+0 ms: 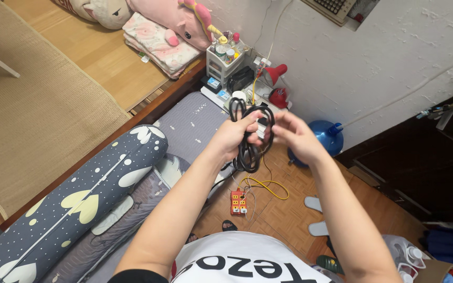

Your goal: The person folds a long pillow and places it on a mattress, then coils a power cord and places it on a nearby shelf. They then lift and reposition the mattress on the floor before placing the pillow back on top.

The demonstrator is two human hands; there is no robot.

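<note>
Here the left hand (235, 133) is closed around a bundle of black cable (248, 137), gripping the coil near its top so the loops hang below the fist, out in front of the chest and above the wooden floor (284, 215). The right hand (295, 135) meets the coil from the other side, fingers pinched on a strand at the loops' edge — grasping the cable, not clenched empty.

What could go wrong, as a judgement: the loops are held only at one point, so a slack grip could let them spring apart and tangle. A hanging loop might also snag the yellow wire (268, 186) or drop onto the orange power strip (238, 202) directly beneath — pulling plugs loose. A wide swing of the coil could reach the crowded corner by the wall, where a red lamp (278, 73) stands close to small bottles.

Containers: a small white drawer organiser (221, 63) holds several little bottles and tubes upright in its top tray; what is in the drawers cannot be told. A blue water jug (327, 137) sits on the floor by the wall, its fill level hidden. At the lower right, a clear plastic jug (402, 254) with a white cap — contents unclear.

A patterned bolster (74, 202) lies on the bed to the left.
</note>
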